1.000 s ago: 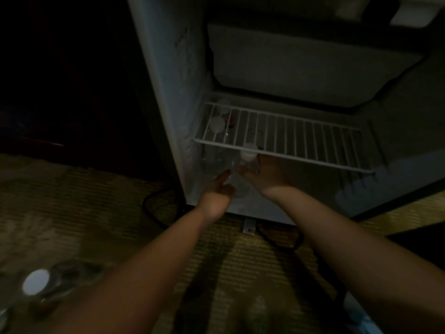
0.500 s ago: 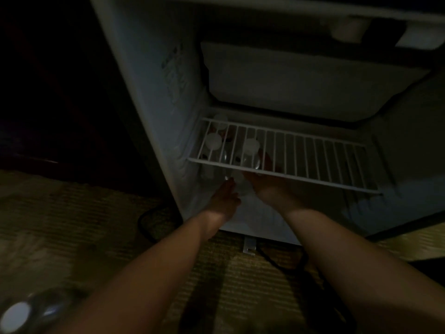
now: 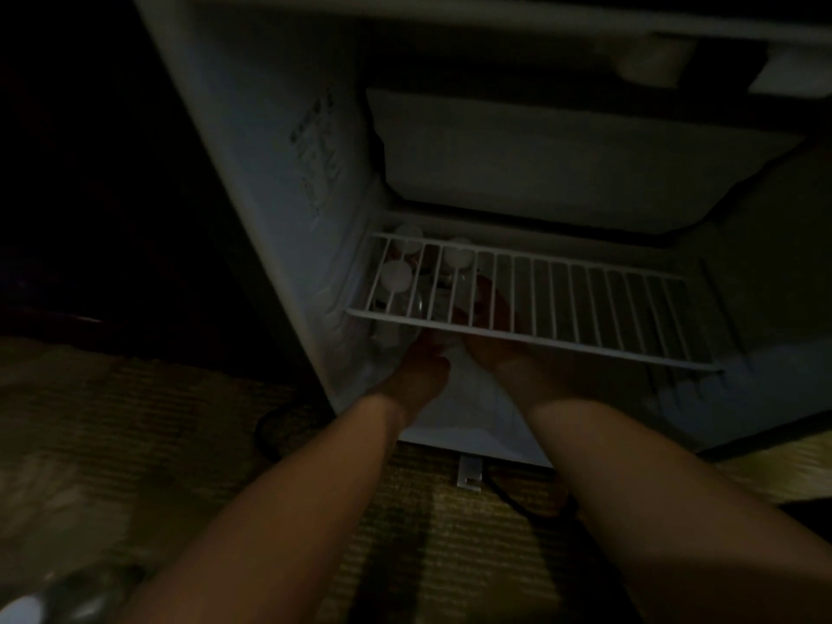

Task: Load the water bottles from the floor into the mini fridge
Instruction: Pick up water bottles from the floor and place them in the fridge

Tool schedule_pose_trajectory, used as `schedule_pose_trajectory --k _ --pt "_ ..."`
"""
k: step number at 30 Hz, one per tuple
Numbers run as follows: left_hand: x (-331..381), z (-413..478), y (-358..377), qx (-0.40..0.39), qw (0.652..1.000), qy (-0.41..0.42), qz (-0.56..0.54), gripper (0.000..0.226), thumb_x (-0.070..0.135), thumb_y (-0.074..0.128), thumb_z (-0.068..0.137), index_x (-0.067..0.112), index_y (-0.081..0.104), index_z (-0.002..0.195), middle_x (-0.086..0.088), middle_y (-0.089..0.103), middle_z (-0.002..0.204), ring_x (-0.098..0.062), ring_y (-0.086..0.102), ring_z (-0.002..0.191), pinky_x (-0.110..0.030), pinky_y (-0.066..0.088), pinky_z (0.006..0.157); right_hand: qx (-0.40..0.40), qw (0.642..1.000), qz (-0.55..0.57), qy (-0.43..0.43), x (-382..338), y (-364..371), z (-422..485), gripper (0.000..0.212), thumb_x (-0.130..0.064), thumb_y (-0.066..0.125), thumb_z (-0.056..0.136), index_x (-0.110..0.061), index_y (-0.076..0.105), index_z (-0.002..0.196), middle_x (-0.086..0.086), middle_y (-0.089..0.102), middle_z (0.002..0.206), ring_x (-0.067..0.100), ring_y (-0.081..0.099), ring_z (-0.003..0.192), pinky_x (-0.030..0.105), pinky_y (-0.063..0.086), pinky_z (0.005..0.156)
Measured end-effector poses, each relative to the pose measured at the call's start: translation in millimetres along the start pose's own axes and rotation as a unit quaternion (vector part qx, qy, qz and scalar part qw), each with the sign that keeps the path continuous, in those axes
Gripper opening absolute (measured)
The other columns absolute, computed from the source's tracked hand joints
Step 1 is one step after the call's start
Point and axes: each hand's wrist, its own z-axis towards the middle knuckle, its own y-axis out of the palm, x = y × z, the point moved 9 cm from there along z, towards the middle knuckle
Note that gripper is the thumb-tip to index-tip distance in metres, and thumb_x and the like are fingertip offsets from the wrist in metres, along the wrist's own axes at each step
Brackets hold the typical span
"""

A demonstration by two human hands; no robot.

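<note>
Forward, left hand [image 3: 423,367] and right hand [image 3: 490,346] stretched side by side beneath wire shelf [image 3: 585,304], grips unclear

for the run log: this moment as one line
left hand, right hand: below wire shelf among bottles | grips unclear | floor bottle pending

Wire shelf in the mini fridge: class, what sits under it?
Three white bottle caps show through the wire shelf at its left end, with fingers of the right hand beside them. Below the caps it is too dark.
</note>
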Motion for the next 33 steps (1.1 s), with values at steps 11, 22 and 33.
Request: schedule_pose_trajectory --k 11,22,33 --pt "-31 -72 -10 -0.078 0.995 -0.019 0.053 0.025 0.018 0.037 0.099 0.008 0.059 0.105 -0.009 0.054 0.112 -0.023 0.051 0.105 -0.027 0.047 0.086 -0.119 0.982 -0.132 0.058 3 10 -70 0.027 -0.026 0.051 0.095 -0.005 0.064 0.105 0.016 0.064 0.111 0.028 0.061 0.102 0.026 0.043 0.076" --pt "-14 -199 -99 -0.055 0.959 0.072 0.269 0.03 0.03 0.043 0.097 0.013 0.06 0.115 -0.005 0.059 0.112 -0.02 0.056 0.105 -0.028 0.043 0.085 -0.241 0.937 -0.251 -0.044 -102 8 -189 0.027 -0.025 0.054 0.094 -0.009 0.061 0.114 0.01 0.065 0.112 0.02 0.068 0.092 0.028 0.049 0.075" --pt "-51 -372 -226 0.025 0.924 0.032 0.381 0.04 0.036 0.047 0.094 0.015 0.054 0.127 -0.007 0.059 0.128 -0.023 0.055 0.116 -0.033 0.045 0.098 -0.271 0.872 -0.339 -0.226 -264 50 -336 0.031 -0.029 0.051 0.095 -0.016 0.056 0.123 -0.004 0.053 0.097 0.013 0.054 0.091 0.028 0.045 0.082"
